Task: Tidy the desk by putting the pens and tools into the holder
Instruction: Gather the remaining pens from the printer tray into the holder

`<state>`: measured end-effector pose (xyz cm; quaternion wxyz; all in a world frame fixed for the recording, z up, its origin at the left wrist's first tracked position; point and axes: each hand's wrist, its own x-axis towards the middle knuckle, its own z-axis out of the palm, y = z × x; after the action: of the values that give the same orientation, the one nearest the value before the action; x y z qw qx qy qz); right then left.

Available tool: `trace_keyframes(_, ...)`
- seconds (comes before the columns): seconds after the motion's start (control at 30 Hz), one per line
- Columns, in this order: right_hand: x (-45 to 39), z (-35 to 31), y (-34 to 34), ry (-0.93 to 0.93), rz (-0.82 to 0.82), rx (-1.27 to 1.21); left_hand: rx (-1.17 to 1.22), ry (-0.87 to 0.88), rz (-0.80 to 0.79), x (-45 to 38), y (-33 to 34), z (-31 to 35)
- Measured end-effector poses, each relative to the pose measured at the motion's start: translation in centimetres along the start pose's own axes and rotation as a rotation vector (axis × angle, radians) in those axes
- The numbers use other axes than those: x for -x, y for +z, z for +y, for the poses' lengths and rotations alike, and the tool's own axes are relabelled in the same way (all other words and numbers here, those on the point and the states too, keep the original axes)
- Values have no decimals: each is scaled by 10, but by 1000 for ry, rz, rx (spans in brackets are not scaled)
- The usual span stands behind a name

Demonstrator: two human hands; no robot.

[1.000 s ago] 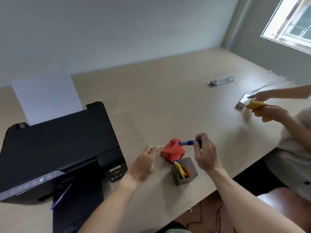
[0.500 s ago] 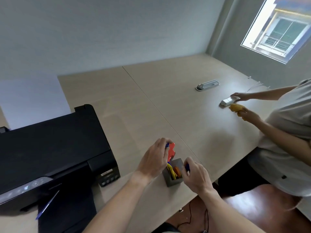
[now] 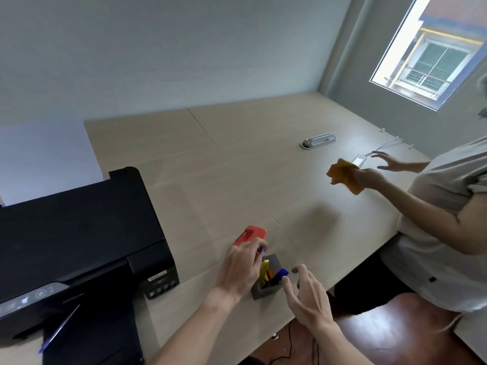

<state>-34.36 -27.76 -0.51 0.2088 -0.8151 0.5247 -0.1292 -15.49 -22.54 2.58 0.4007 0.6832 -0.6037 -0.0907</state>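
A grey square holder (image 3: 266, 288) stands near the desk's front edge. Inside it are a yellow tool (image 3: 263, 270), something orange, and a blue pen (image 3: 279, 274) leaning to the right. My left hand (image 3: 241, 268) is curled against the holder's left side, and a small blue thing (image 3: 261, 250) shows at its fingertips. My right hand (image 3: 307, 299) hovers just right of the holder with its fingers apart and holds nothing; one fingertip is close to the blue pen's top. A red stapler (image 3: 251, 233) lies on the desk just behind my left hand.
A black printer (image 3: 79, 233) fills the left side, with white paper (image 3: 47, 159) behind it. At the right a person holds a yellow cloth (image 3: 342, 177) over the desk, near a white power strip (image 3: 359, 159) and a grey desk socket (image 3: 319, 140).
My right hand has let go of the blue pen, which now stands in the holder, and has drawn back open. My left hand has closed in beside the holder. The other person lifted the cloth.
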Motion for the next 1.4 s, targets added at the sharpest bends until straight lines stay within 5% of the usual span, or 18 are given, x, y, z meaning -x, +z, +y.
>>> trace_keyframes(0.2,14,18,4,217,-157,101,15,-30,-73,-2,12,-6)
trace_keyframes(0.47,12,4,23,132,-351,98,17,-56,-53,10,6,-13)
trace_keyframes(0.67,-2,-28,49,54,-477,80,49,-230,-128,46,-16,-18)
trace_keyframes(0.93,-1,-126,113,-336,-575,127,-258,-599,-114,186,-96,-90)
trace_keyframes(1.27,13,-252,170,-940,-650,238,-378,-1015,374,301,-140,-92)
trace_keyframes(1.4,35,-296,201,-1112,-569,271,-413,-1232,300,340,-130,-86)
